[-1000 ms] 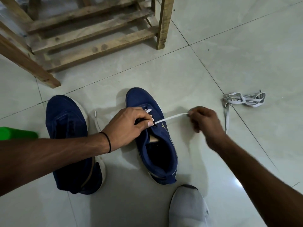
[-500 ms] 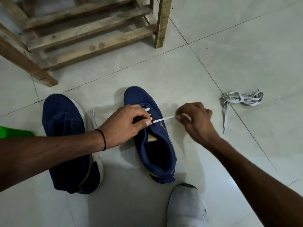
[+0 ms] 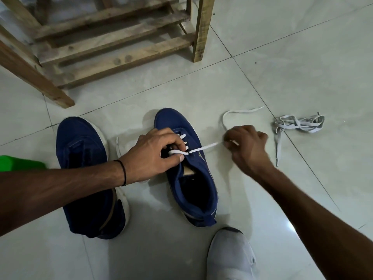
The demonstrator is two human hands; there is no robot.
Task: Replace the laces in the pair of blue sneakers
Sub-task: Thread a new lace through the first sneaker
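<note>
The laced sneaker [image 3: 201, 174] stands on the pale glossy floor tiles [image 3: 282, 67], toe pointing away. It is dark blue fabric with a white sole edge and a dark open mouth. A tan patch shows on the tongue, and a small pale mark on its side is too small to read.

A flat white lace [image 3: 203, 147] crosses its upper eyelets in short bars. The left hand [image 3: 153, 154] lies over the sneaker's throat, its grip clamped on a small loop of that lace between thumb and curled fingers. A thin black band [image 3: 123, 172] circles that wrist.

Just right of the sneaker, the right hand [image 3: 248, 146] has its grip pinched together on the same lace. The lace runs taut from the eyelets to the fingers, then curls loose on the floor beyond. The lace's other end [image 3: 117, 140] lies just left of the sneaker.

The second sneaker [image 3: 84, 150], same blue fabric, sits left of it, unlaced. A tangled grey flat lace [image 3: 298, 124] lies well to the right. A rough slatted wooden rack [image 3: 113, 47] stands beyond the toe. A bright green object [image 3: 18, 163] is at the far left, and a grey-socked foot [image 3: 230, 257] is just behind the heel.
</note>
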